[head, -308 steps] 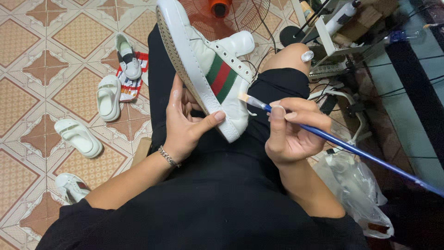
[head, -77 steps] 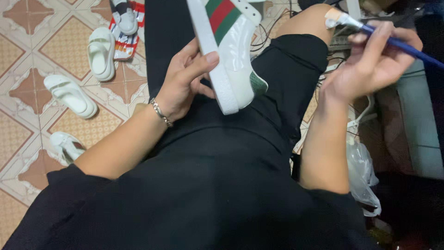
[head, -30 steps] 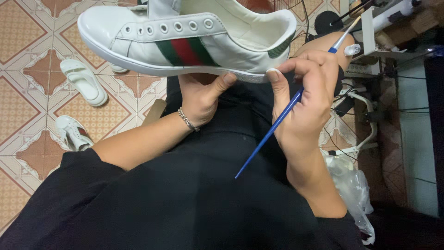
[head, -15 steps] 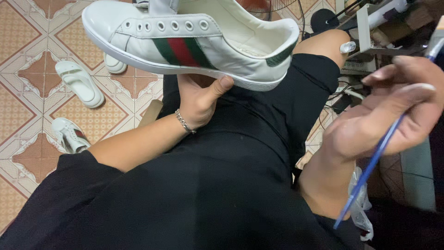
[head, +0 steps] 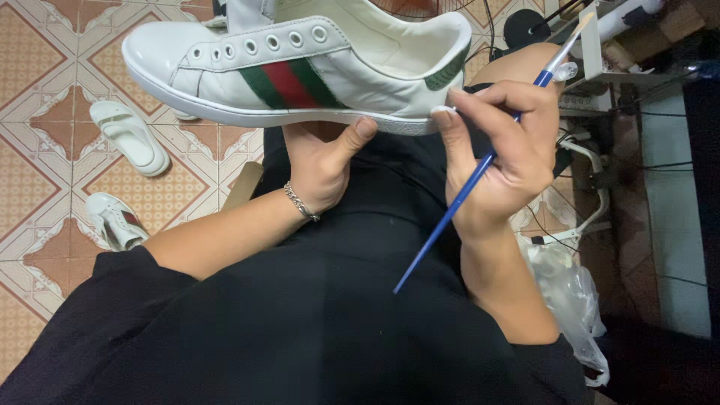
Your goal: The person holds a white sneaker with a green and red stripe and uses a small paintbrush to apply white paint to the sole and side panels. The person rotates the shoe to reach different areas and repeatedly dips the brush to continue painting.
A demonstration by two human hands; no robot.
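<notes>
Patterned orange-and-cream tile floor (head: 45, 45) all around, strewn with small white sandals: one sandal (head: 129, 136) lying sole-down near the toe of the work, another shoe (head: 114, 221) lower left beside the black sleeve. Cluttered metal rack (head: 600, 45) and cables at upper right, crumpled clear plastic bag (head: 570, 300) by the right thigh.

Held level above the black-clad lap: white sneaker (head: 292, 71) with a green-red-green side stripe, toe pointing left, heel tab green. Propped from beneath by left hand (head: 322, 161), thumb pressed up against the sole edge (chain bracelet (head: 300, 202) at the wrist). Right hand (head: 499, 154) pinched around blue-handled paintbrush (head: 480, 161), bristles aimed up and right, away from the leather, index fingertip touching the sole near the heel.
</notes>
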